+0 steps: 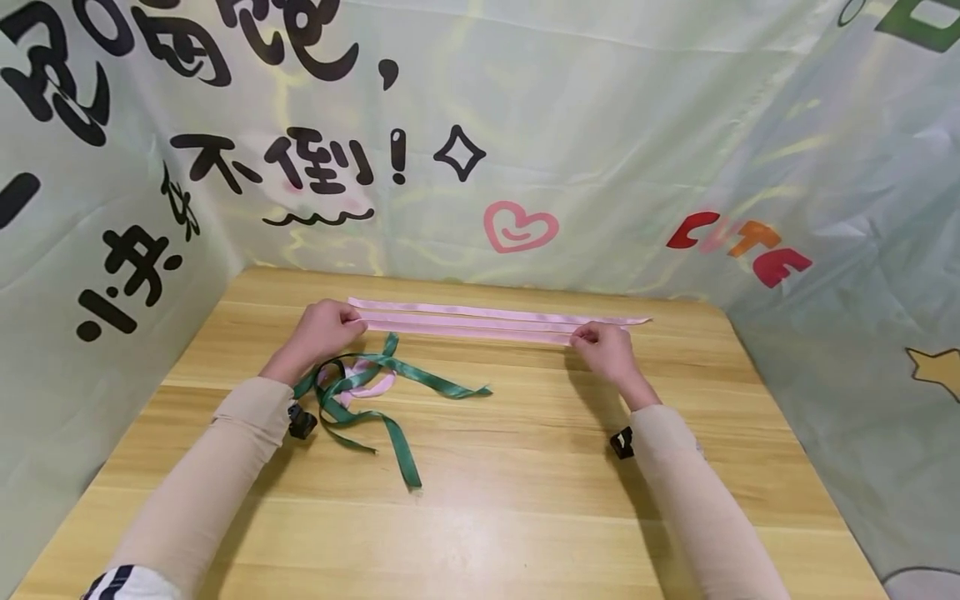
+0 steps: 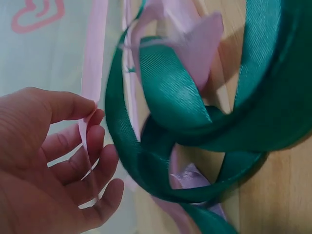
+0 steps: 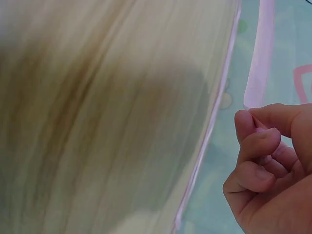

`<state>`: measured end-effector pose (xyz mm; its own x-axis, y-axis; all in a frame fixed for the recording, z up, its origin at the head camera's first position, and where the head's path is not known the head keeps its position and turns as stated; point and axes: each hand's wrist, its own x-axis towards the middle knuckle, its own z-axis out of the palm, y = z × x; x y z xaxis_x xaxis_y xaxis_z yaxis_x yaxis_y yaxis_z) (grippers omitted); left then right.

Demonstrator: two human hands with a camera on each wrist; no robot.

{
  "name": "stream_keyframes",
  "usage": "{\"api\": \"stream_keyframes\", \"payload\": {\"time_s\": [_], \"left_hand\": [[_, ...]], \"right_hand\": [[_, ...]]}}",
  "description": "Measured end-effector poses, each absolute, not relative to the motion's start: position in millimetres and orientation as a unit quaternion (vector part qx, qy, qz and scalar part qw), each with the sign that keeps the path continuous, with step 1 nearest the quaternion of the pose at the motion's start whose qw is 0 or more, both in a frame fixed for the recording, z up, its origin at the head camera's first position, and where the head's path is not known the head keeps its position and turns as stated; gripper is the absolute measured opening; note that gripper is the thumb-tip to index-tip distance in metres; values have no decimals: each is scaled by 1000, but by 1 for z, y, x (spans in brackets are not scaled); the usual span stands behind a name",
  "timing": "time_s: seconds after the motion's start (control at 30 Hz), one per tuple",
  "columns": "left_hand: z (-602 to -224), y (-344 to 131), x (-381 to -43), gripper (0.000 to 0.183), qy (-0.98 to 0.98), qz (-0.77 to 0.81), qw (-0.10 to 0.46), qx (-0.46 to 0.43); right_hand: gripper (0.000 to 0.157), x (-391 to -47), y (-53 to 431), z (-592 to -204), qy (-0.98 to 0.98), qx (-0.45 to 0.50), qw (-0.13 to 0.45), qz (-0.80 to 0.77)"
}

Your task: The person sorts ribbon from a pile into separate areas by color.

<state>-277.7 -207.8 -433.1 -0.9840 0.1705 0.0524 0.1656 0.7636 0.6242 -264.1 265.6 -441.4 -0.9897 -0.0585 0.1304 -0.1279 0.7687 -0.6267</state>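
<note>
Between my two hands a narrow pink ribbon (image 1: 468, 332) is stretched nearly straight from left to right. My left hand (image 1: 322, 327) pinches one end between thumb and forefinger; a short tail of it hangs past the fingers in the left wrist view. At the other end my right hand (image 1: 607, 352) pinches the ribbon (image 3: 260, 58), with the other fingers curled in. Just behind, more pink ribbon (image 1: 495, 313) lies lengthwise on the table. Loose green ribbon (image 1: 405, 450) lies in tangled loops beside my left wrist, with a crumpled pink ribbon (image 1: 378, 387) among them.
The wooden table (image 1: 495, 533) meets a printed cloth backdrop (image 1: 600, 133) behind and at both sides. A black wrist camera (image 1: 302, 422) sits under the left sleeve, and another black camera (image 1: 622, 443) under the right.
</note>
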Motion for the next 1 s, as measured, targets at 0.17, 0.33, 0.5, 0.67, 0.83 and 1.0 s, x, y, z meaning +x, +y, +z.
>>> {"api": "stream_keyframes", "payload": {"time_s": [0.17,0.33,0.5,0.67,0.83,1.0], "left_hand": [[-440,-209,-286,35,941,331,10,69],[-445,-208,-290,40,946,318,18,60],[-448,-206,-294,41,950,305,16,66],[-450,-205,-296,34,952,299,21,60],[-453,-205,-298,33,954,293,28,53],[-455,-206,-302,35,952,301,30,43]], "right_hand": [[15,-272,276,-449,-943,43,50,327],[15,-275,281,-454,-946,27,43,319],[15,-279,285,-456,-951,16,43,307],[19,-282,286,-459,-951,16,28,307],[21,-284,283,-459,-953,20,5,302],[22,-286,280,-458,-955,16,-4,296]]}}
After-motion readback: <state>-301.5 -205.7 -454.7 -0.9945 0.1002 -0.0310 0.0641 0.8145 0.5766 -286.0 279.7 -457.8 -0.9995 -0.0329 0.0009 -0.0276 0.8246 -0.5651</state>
